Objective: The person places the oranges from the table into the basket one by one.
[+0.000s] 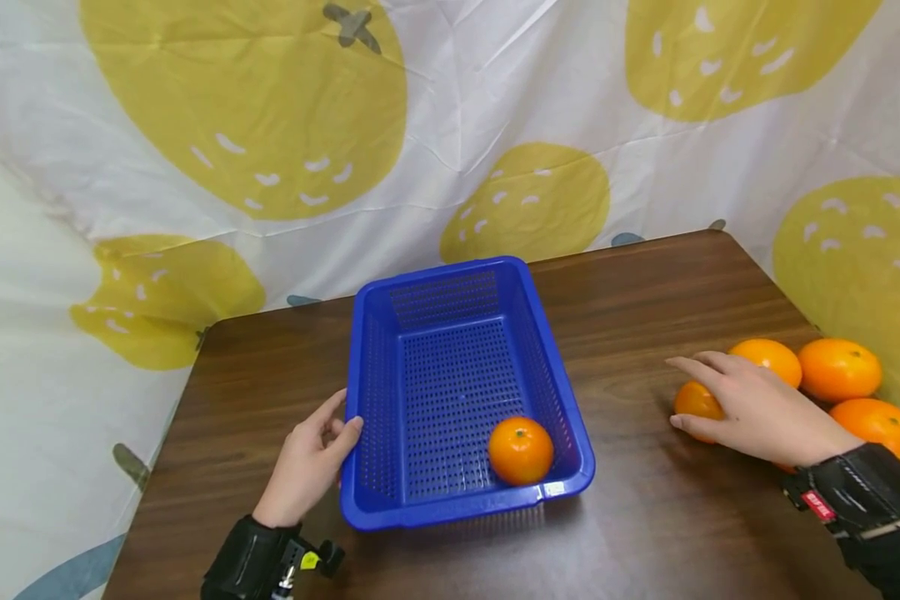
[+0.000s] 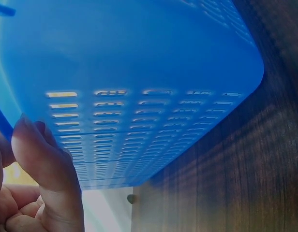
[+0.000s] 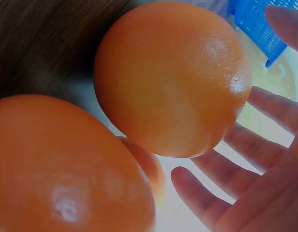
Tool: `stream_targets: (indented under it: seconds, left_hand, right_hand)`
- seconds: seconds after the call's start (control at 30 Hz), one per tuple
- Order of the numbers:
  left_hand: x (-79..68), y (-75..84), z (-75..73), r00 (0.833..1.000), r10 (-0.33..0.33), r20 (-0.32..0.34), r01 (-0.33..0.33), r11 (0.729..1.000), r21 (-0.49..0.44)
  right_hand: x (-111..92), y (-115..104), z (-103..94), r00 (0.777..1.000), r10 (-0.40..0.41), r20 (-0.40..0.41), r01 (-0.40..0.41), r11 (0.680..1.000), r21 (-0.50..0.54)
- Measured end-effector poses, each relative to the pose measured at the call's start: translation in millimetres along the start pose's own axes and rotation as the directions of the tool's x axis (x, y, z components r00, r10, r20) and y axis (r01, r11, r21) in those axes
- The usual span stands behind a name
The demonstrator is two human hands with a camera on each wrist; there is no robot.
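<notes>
A blue plastic basket [image 1: 461,400] with perforated walls stands on the table, one orange [image 1: 521,451] in its near right corner. At the basket's left rim, my left hand [image 1: 311,458] grips the edge, thumb on top; in the left wrist view the thumb [image 2: 47,169] lies against the blue wall. My right hand [image 1: 765,408] is over another orange [image 1: 696,402] on the right, partly covering it. The right wrist view shows an orange [image 3: 171,79] beside the spread, nearly straight fingers [image 3: 255,145]; a larger-looking orange [image 3: 67,169] fills the lower left.
Several more oranges, among them one at the back [image 1: 840,369] and one at the right [image 1: 881,429], cluster near the table's right side. A white cloth [image 1: 450,108] with yellow fruit prints hangs behind the brown wooden table [image 1: 630,533].
</notes>
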State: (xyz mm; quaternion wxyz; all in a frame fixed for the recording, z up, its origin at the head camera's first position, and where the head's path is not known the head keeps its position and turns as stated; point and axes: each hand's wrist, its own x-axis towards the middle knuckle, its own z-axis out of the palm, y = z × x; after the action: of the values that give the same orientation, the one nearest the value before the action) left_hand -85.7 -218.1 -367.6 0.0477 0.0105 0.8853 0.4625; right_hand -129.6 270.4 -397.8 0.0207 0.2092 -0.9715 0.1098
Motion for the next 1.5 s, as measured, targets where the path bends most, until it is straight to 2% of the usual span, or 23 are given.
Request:
stream_targets:
  seconds: [0.4,0.9,1.13,1.5]
  left_hand:
    - [-0.5,1.4,-0.1,1.000,-0.007,0.000,0.007,1.000,-0.002]
    - [-0.4,-1.6,0.3,1.000,0.007,-0.007,-0.008,1.000,-0.010]
    - [0.3,-3.1,1.1,1.000,0.013,-0.006,-0.013,1.000,-0.013]
    - [0.0,-1.7,0.8,1.000,-0.006,-0.004,0.006,1.000,-0.011]
  right_hand:
    - [-4,3,5.5,1.000,-0.001,0.018,0.001,1.000,-0.001]
    - [-7,6,10.0,0.993,0.041,0.113,-0.041,0.999,-0.006]
    - [-9,8,12.0,0.990,0.061,0.128,-0.060,0.998,-0.015]
    - [-7,11,15.6,0.993,0.027,0.117,-0.028,1.000,0.006]
